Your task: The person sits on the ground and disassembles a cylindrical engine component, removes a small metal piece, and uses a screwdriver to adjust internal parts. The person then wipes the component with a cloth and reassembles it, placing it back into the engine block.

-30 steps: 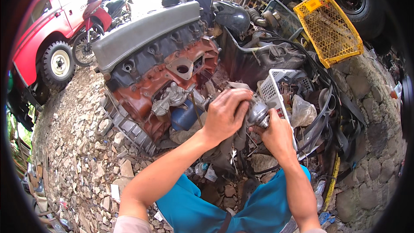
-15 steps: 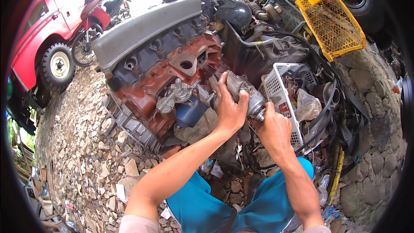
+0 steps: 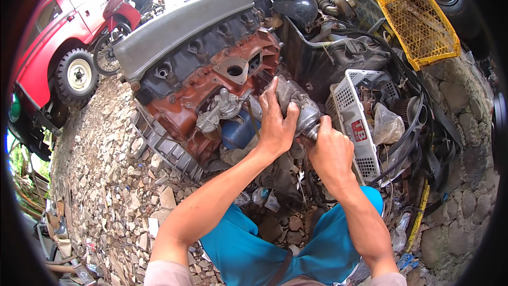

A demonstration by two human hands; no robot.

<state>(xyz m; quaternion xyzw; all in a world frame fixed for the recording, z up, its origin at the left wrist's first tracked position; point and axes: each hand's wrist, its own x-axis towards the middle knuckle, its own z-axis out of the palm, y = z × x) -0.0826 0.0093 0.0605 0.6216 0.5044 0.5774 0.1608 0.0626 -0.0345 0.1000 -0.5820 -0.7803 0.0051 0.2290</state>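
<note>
In front of my knees I hold a cylindrical grey metal engine part (image 3: 306, 112), dirty at its far end and stepped down to a narrow ringed neck at the near end. My left hand (image 3: 276, 132) wraps its left side, with the thumb up against the body. Fingers of my right hand (image 3: 332, 152) are closed round the narrow neck and hide much of it. Just left of the part stands a large engine (image 3: 185, 103) with a rust-red block, a grey valve cover (image 3: 185, 32) and a blue oil filter (image 3: 238, 130) low on its side.
A white plastic crate (image 3: 355, 119) of parts and a clear bag stands on the right. Beyond it lie black hoses, a yellow crate (image 3: 389, 18) and a black helmet (image 3: 294, 4). Loose stones (image 3: 127, 190) cover the ground at left, near a red vehicle (image 3: 53, 37) and a motorcycle (image 3: 114, 26).
The whole view has shifted slightly, with the engine and crates now farther right. Both hands and the metal part sit a little farther left and higher; both grips continue.
</note>
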